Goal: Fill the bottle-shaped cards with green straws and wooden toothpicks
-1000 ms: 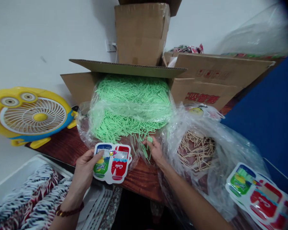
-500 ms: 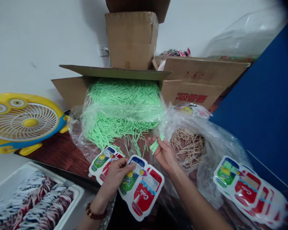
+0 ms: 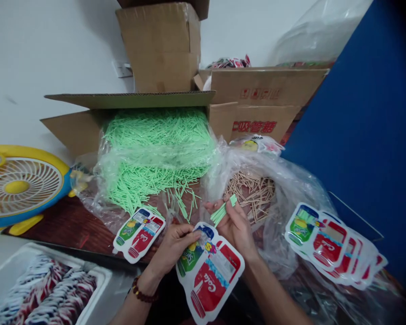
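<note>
Head camera: the printed pouch (image 3: 219, 275) is being pinched near its upper edge by the left hand (image 3: 169, 250), before the table (image 3: 64, 223). Beside the pouch's top, a small bundle of green sticks (image 3: 219, 215) is being gripped by the fingers of the right hand (image 3: 240, 232). Something light, slick and flexible is seemingly being handled, its white border offering the surest hold; the sticks, probably brittle, are calling for gentle pressure around the middle.
</note>
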{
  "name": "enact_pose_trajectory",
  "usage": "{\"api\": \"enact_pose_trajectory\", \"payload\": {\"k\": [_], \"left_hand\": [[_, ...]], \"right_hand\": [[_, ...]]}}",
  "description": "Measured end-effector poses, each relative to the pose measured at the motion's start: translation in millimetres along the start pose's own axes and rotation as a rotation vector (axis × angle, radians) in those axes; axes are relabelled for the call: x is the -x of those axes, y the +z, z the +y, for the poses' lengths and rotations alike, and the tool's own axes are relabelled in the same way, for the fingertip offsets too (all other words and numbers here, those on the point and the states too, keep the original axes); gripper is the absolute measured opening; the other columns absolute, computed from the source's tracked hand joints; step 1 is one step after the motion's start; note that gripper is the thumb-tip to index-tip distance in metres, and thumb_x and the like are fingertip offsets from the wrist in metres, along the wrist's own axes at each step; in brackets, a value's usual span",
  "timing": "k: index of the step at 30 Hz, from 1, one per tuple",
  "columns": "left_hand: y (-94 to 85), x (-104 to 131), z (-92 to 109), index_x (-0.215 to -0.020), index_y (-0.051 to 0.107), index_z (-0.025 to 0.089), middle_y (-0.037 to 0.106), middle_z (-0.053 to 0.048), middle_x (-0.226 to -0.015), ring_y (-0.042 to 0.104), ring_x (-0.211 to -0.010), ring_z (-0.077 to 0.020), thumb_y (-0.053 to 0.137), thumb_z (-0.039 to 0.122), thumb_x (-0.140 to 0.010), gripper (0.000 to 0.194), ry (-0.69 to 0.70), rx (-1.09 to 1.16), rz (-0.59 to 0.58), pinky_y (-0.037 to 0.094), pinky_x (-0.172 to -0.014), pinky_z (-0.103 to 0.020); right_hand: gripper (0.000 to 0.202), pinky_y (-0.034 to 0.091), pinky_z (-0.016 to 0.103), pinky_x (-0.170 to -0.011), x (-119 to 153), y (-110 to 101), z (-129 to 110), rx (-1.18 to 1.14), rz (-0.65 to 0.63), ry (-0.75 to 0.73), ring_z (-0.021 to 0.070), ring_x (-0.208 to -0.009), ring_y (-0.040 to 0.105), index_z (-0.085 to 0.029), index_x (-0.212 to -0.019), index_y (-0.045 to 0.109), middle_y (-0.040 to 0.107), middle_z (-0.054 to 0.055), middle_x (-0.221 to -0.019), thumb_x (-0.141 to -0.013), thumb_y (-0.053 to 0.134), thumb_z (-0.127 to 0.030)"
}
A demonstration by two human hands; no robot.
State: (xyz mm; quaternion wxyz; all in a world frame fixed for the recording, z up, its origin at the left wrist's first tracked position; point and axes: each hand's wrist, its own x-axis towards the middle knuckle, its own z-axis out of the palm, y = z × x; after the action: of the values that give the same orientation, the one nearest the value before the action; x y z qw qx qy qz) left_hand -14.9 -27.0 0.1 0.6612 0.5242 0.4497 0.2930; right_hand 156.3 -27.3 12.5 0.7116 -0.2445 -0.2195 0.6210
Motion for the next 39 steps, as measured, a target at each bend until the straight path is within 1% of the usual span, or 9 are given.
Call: {"api": "enact_pose_trajectory", "payload": {"k": [6,10,15,19,24,29,33,37,39], "left_hand": [[10.4,-4.9,0.6,-0.059,0.052,0.015,0.04,0.005,-0.057,0.033,-0.053,-0.0081,0.062,0.044,-0.081,0.038,0.009,-0.091,-0.096,0.027,-0.048,-0.019],[16.7,-7.7,0.6,-0.064,0.052,0.014,0.04,0.004,-0.06,0.032,-0.056,-0.008,0.06,0.045,-0.083,0.037,0.005,-0.086,-0.148,0.026,-0.05,-0.019],[17.7,-10.5,-0.5,-0.068,0.056,0.013,0.042,0.004,-0.061,0.035,-0.056,-0.0078,0.06,0.044,-0.084,0.035,0.015,-0.071,-0.121,0.028,-0.052,-0.019],[18.0,-12.1,-1.1,-0.072,0.058,0.014,0.047,0.003,-0.062,0.04,-0.057,-0.0085,0.063,0.044,-0.082,0.032,-0.007,-0.016,-0.111,0.032,-0.052,-0.019],[20.0,-12.3,-0.3,-0.073,0.063,0.014,0.053,0.002,-0.062,0.045,-0.057,-0.0098,0.064,0.043,-0.08,0.031,-0.005,-0.005,-0.093,0.035,-0.053,-0.019],[21.1,-12.2,2.9,-0.071,0.066,0.013,0.055,0.001,-0.061,0.047,-0.056,-0.011,0.065,0.045,-0.079,0.032,0.03,-0.038,-0.076,0.035,-0.051,-0.02],[22.1,-14.4,4.4,-0.075,0.068,0.013,0.059,0.0,-0.066,0.05,-0.06,-0.0113,0.067,0.042,-0.078,0.029,0.041,-0.014,-0.095,0.038,-0.054,-0.02],[22.9,-19.4,3.6,-0.084,0.069,0.013,0.062,0.0,-0.071,0.051,-0.061,-0.0099,0.07,0.039,-0.077,0.026,0.036,0.073,-0.116,0.04,-0.058,-0.02],[23.5,-23.0,3.0,-0.085,0.069,0.013,0.061,0.0,-0.071,0.051,-0.06,-0.0092,0.07,0.038,-0.078,0.026,0.026,0.101,-0.116,0.04,-0.058,-0.02]], "right_hand": [[0.007,0.049,0.036,-0.093,7.9,0.5,-10.6,-0.026,0.005,-0.072,0.0185,-0.095,0.066,-0.026,-0.094,0.059,0.064,-0.003,-0.085,-0.089,0.06,-0.029],[0.009,0.05,0.033,-0.092,14.3,2.9,-13.1,-0.019,0.057,-0.052,0.0182,-0.094,0.066,-0.025,-0.093,0.059,0.066,-0.002,-0.086,-0.087,0.063,-0.031],[0.011,0.053,0.029,-0.083,23.0,0.5,-11.1,-0.007,0.129,-0.022,0.0189,-0.097,0.066,-0.025,-0.092,0.056,0.067,-0.002,-0.082,-0.086,0.063,-0.031],[0.013,0.055,0.031,-0.078,28.1,-3.7,-11.3,0.0,0.146,0.024,0.0228,-0.106,0.063,-0.026,-0.097,0.054,0.069,0.0,-0.088,-0.087,0.062,-0.029],[0.014,0.054,0.031,-0.081,27.0,-6.7,-12.7,-0.017,0.198,-0.019,0.024,-0.11,0.062,-0.026,-0.097,0.051,0.069,0.001,-0.092,-0.087,0.061,-0.027],[0.013,0.053,0.031,-0.081,29.8,-10.9,-9.2,0.026,0.174,0.021,0.023,-0.11,0.062,-0.026,-0.098,0.052,0.069,0.001,-0.093,-0.088,0.061,-0.028],[0.014,0.053,0.03,-0.081,33.6,-14.0,-9.9,0.117,0.145,0.089,0.0192,-0.097,0.066,-0.027,-0.1,0.055,0.07,0.0,-0.1,-0.088,0.062,-0.03],[0.014,0.053,0.026,-0.075,29.1,-12.6,-20.9,0.222,-0.009,0.21,0.0167,-0.089,0.067,-0.025,-0.096,0.058,0.066,0.002,-0.116,-0.084,0.066,-0.027],[0.021,0.052,0.028,-0.082,24.2,-11.8,-28.9,0.243,-0.073,0.214,0.0179,-0.097,0.065,-0.027,-0.102,0.059,0.064,0.002,-0.122,-0.082,0.067,-0.027]]}}
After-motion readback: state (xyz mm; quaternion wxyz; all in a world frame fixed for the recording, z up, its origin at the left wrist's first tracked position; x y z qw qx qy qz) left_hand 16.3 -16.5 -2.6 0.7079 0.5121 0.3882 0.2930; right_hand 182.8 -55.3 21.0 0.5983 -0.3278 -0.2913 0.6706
